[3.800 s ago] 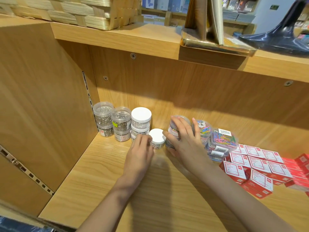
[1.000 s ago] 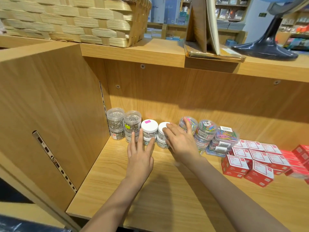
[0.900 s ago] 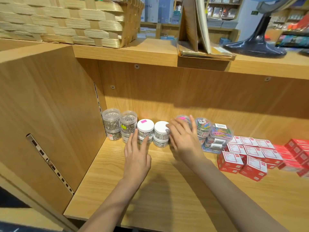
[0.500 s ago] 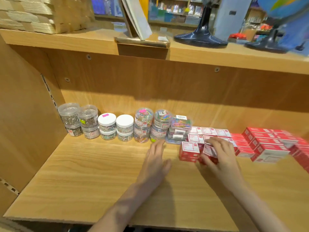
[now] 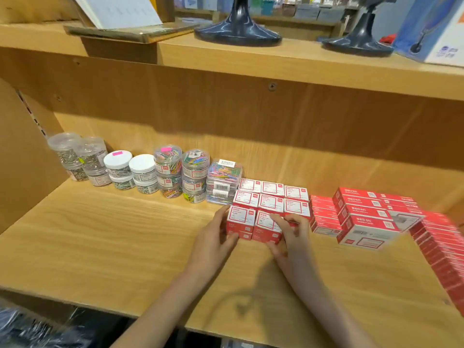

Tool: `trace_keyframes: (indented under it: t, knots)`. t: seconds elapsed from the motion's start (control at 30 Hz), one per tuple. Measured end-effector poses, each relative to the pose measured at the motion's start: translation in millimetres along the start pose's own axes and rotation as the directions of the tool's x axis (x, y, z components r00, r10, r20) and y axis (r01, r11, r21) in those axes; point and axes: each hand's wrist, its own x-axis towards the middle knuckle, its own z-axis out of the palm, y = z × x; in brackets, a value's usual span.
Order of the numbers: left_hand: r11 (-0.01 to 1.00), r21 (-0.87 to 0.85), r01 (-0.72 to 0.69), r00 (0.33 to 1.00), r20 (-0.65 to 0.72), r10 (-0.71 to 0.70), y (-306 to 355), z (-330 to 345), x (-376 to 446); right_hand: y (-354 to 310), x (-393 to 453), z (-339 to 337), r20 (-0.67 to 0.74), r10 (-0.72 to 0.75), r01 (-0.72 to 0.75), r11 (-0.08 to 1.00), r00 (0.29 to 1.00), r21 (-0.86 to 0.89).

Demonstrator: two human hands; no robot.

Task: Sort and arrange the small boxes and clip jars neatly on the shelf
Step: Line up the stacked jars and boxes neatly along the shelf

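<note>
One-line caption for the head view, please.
Both bare hands, left hand and right hand, square up small red-and-white cardboard boxes beside stacked clear plastic clip jars.

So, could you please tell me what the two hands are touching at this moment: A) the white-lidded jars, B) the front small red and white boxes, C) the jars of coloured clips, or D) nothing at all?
B: the left hand and right hand press on either side of the front small red and white boxes, well clear of the jars.

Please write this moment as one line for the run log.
phase: squaring small red-and-white cardboard boxes | left hand: against left front box | right hand: grip on right front box | clear plastic clip jars: lined up left
</note>
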Motion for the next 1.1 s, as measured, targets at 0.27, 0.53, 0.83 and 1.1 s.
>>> trace_keyframes:
  t: [0.27, 0.53, 0.83, 1.1]
  knots:
    - [0.997, 0.06, -0.042, 0.999, -0.019, 0.043, -1, 4, 2, 3, 3, 4, -0.005, -0.019, 0.019, 0.999, 1.0, -0.041]
    - [0.994, 0.064, -0.089, 0.996, 0.019, 0.088, 5, 0, 8, 16, 12, -27, -0.119, 0.052, -0.064, 0.992, 0.992, -0.104]
    - [0.995, 0.056, -0.085, 0.996, 0.015, 0.084, 3, 3, 10, 23, 8, -19, -0.013, 0.061, -0.062, 0.987, 0.998, -0.149]
    - [0.995, 0.054, -0.088, 0.996, 0.014, 0.087, 0, 4, 14, 20, 10, -18, -0.101, 0.018, -0.042, 0.968, 0.995, -0.247]
